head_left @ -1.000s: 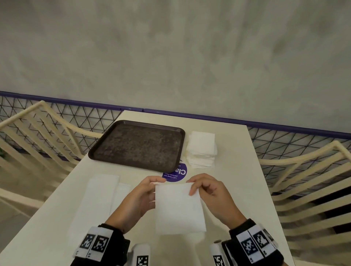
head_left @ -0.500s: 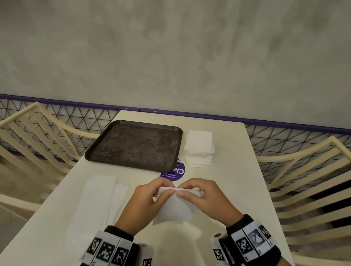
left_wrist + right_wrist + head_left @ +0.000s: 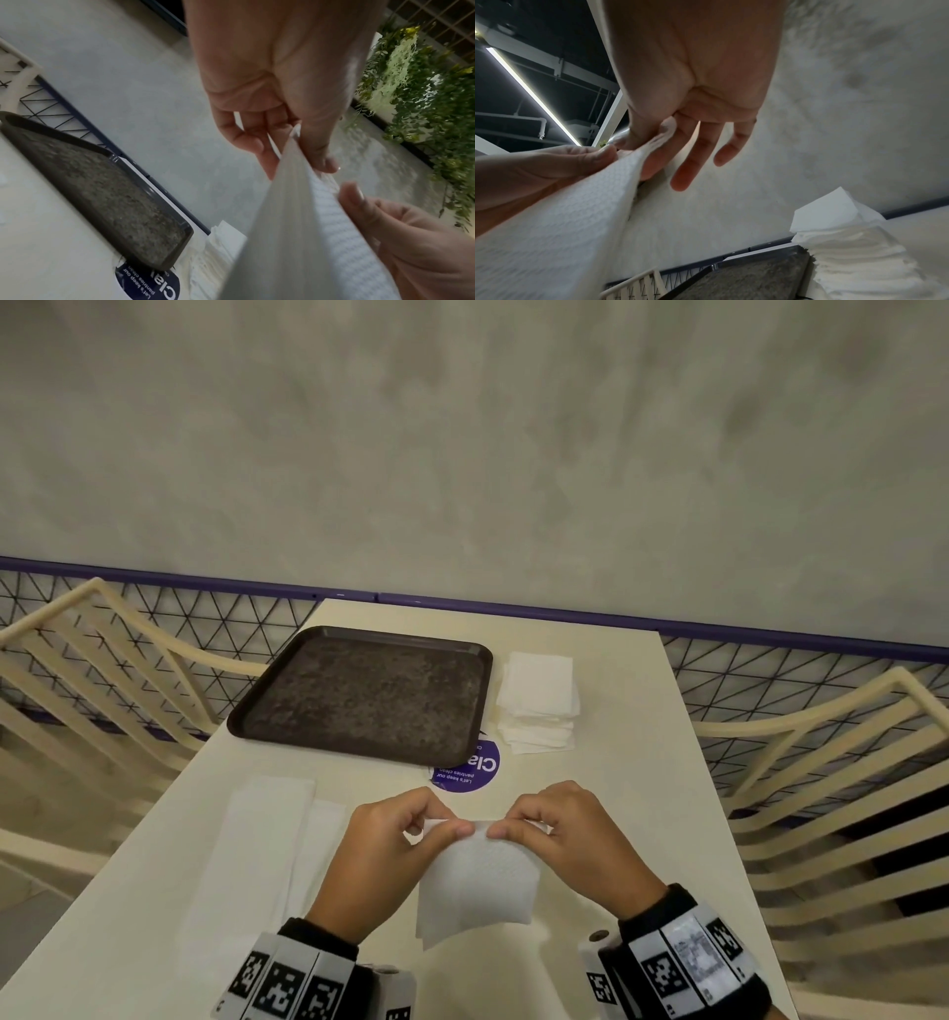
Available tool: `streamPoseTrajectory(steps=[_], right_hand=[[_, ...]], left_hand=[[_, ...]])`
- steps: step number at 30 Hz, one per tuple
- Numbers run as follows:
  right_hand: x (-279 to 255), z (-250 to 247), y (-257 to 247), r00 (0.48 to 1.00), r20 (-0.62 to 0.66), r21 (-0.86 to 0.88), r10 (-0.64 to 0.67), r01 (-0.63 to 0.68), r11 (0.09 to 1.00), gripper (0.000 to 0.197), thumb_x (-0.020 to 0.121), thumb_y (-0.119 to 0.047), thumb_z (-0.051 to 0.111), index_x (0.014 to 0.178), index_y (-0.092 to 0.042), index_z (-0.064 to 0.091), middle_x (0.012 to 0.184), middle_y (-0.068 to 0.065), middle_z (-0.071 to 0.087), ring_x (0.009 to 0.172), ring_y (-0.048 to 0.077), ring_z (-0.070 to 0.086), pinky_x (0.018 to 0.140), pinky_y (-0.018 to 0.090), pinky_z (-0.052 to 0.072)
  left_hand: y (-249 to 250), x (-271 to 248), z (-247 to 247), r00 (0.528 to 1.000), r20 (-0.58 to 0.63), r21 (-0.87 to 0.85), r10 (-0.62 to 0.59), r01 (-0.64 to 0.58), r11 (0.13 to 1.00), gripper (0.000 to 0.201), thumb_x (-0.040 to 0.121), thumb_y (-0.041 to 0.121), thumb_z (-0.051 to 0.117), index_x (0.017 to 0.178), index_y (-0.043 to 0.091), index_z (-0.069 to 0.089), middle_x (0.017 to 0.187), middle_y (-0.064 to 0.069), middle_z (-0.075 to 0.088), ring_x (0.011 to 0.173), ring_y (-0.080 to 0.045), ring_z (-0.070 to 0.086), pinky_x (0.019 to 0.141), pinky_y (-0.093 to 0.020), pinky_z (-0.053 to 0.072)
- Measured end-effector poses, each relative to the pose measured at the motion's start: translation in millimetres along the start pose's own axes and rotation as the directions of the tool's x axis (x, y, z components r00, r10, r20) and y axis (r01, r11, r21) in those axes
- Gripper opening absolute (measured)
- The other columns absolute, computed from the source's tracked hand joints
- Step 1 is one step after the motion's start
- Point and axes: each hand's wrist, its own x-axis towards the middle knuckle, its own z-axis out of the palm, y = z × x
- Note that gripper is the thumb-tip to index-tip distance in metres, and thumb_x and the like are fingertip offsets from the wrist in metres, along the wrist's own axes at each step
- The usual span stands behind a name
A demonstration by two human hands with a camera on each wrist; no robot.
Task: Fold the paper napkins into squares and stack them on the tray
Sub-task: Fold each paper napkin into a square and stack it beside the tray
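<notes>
A white paper napkin (image 3: 475,886) hangs above the table's near edge, held by its top edge. My left hand (image 3: 411,834) pinches the top left of it between thumb and fingers; the left wrist view shows the napkin (image 3: 295,233) running down from that pinch. My right hand (image 3: 539,824) pinches the top right, and the right wrist view shows the napkin (image 3: 564,223) caught between thumb and forefinger. The dark brown tray (image 3: 369,693) lies bare at the far left of the table. A stack of white napkins (image 3: 536,701) sits right of it.
Two long unfolded napkins (image 3: 267,845) lie flat on the table's left side. A round purple sticker (image 3: 470,770) shows by the tray's near corner. Cream slatted chairs (image 3: 832,783) flank the table, with a mesh railing and a grey wall beyond.
The napkin was flat and upright between both hands; its top edge has been folded over and the hands have drawn together, now pinching the doubled top edge with the napkin hanging shorter.
</notes>
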Motion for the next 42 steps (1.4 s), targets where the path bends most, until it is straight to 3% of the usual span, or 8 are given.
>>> streamPoseTrajectory(steps=[10, 15, 19, 24, 28, 33, 38, 42], right_hand=[[1, -2, 6, 0.992, 0.124, -0.094, -0.019, 0.031, 0.995, 0.077, 0.071, -0.085, 0.025, 0.076, -0.023, 0.07, 0.068, -0.006, 0.064, 0.079, 0.012, 0.049, 0.081, 0.01, 0.027], [-1, -1, 15, 0.978, -0.008, 0.248, 0.208, -0.2, 0.948, 0.028, 0.071, -0.052, 0.071, 0.071, -0.025, 0.067, 0.068, -0.009, 0.064, 0.07, 0.002, 0.053, 0.064, 0.01, 0.036], [-2, 15, 30, 0.934, 0.19, 0.479, 0.301, -0.356, 0.802, 0.047, 0.069, -0.054, 0.067, 0.103, -0.022, 0.065, 0.096, 0.0, 0.07, 0.087, 0.01, 0.065, 0.078, 0.027, 0.052], [20, 10, 49, 0.919, 0.107, 0.478, 0.38, -0.383, 0.79, 0.036, 0.085, -0.022, 0.069, 0.059, -0.013, 0.045, 0.056, -0.006, 0.034, 0.055, 0.009, 0.031, 0.055, 0.022, 0.027], [62, -10, 71, 0.875, -0.011, 0.522, 0.484, -0.408, 0.749, 0.018, 0.085, -0.013, 0.067, 0.067, -0.014, 0.064, 0.063, -0.008, 0.061, 0.062, 0.007, 0.054, 0.064, 0.022, 0.045], [124, -26, 127, 0.702, -0.246, 0.534, 0.669, -0.478, 0.697, 0.009, 0.083, -0.018, 0.069, 0.08, -0.015, 0.06, 0.08, 0.002, 0.065, 0.076, 0.016, 0.06, 0.074, 0.027, 0.048], [158, -25, 166, 0.551, -0.324, 0.473, 0.769, -0.609, 0.637, 0.015, 0.082, -0.022, 0.069, 0.088, -0.011, 0.061, 0.091, 0.004, 0.062, 0.088, 0.02, 0.056, 0.082, 0.029, 0.045], [164, -17, 173, 0.539, -0.375, 0.312, 0.754, -0.693, 0.65, 0.026, 0.082, -0.023, 0.069, 0.095, -0.001, 0.061, 0.099, 0.012, 0.064, 0.094, 0.028, 0.057, 0.084, 0.033, 0.044]], left_hand=[[-3, 5, 6, 0.992, 0.126, -0.011, -0.013, 0.015, 1.0, 0.024, 0.068, 0.061, 0.05, 0.07, 0.04, 0.061, 0.081, 0.022, 0.066, 0.077, -0.003, 0.059, 0.062, -0.008, 0.042], [-4, 11, 10, 0.999, -0.034, -0.042, -0.036, 0.034, 0.999, 0.023, 0.072, 0.047, 0.072, 0.059, 0.033, 0.059, 0.067, 0.01, 0.065, 0.061, -0.009, 0.055, 0.052, -0.011, 0.041], [-8, 24, 9, 0.984, -0.132, -0.135, -0.122, 0.104, 0.985, 0.01, 0.068, 0.039, 0.066, 0.068, 0.029, 0.065, 0.062, -0.002, 0.063, 0.051, -0.016, 0.052, 0.045, -0.018, 0.045], [-25, 41, 8, 0.986, -0.101, -0.05, -0.136, 0.132, 0.99, 0.02, 0.08, 0.012, 0.067, 0.071, 0.03, 0.067, 0.065, 0.014, 0.067, 0.049, -0.007, 0.058, 0.054, -0.008, 0.043], [-58, 45, -2, 0.963, -0.133, 0.017, -0.236, 0.24, 0.971, 0.019, 0.085, 0.012, 0.062, 0.077, 0.028, 0.065, 0.071, 0.016, 0.069, 0.062, -0.003, 0.064, 0.06, -0.007, 0.046], [-113, 32, -33, 0.877, -0.187, 0.097, -0.441, 0.464, 0.881, 0.023, 0.091, 0.015, 0.054, 0.076, 0.029, 0.063, 0.073, 0.009, 0.07, 0.068, -0.007, 0.065, 0.062, -0.006, 0.043], [-168, 3, -63, 0.727, -0.286, 0.25, -0.624, 0.685, 0.684, 0.008, 0.086, 0.011, 0.063, 0.092, 0.01, 0.069, 0.098, -0.01, 0.068, 0.086, -0.028, 0.061, 0.076, -0.033, 0.043], [-204, -16, -81, 0.509, -0.346, 0.369, -0.788, 0.846, 0.384, 0.053, 0.078, 0.028, 0.072, 0.125, 0.009, 0.055, 0.132, -0.023, 0.047, 0.118, -0.043, 0.045, 0.102, -0.051, 0.033]])
